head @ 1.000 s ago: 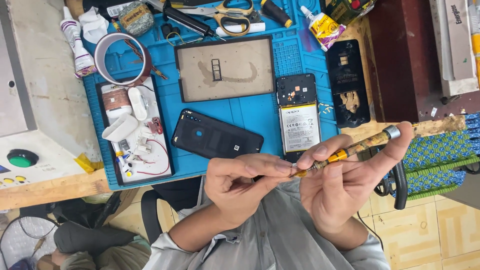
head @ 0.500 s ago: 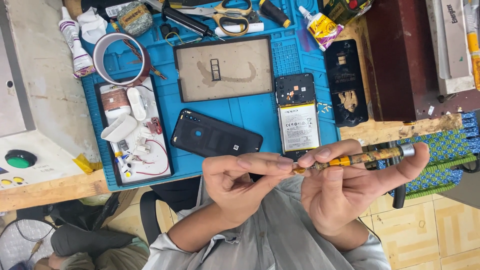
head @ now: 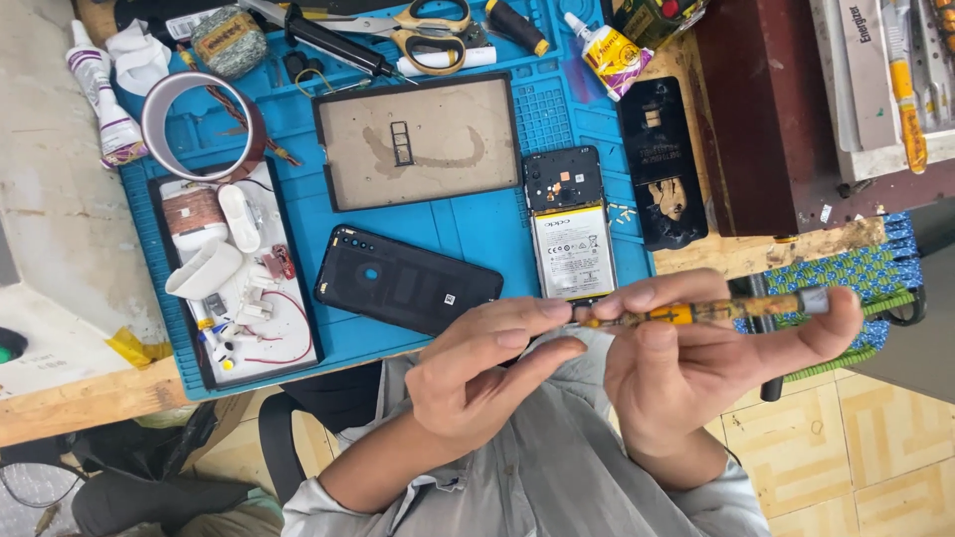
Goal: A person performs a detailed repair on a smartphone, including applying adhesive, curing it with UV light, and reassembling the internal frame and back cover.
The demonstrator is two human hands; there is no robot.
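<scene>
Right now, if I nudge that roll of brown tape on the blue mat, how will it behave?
The tape roll looks light, a thin hollow ring. It seems to lie flat, so it should slide rather than roll, perhaps snagging the braided cord beside it.

A cluttered repair bench seen from above, under even daylight.

A worn wooden surface (head: 70,403) carries a blue work mat (head: 477,224); a dark red-brown cabinet (head: 761,119) stands at its right edge. Below lies a floor (head: 856,467) of yellow patterned tiles, with a woven blue-green seat (head: 856,273) beside it.
</scene>
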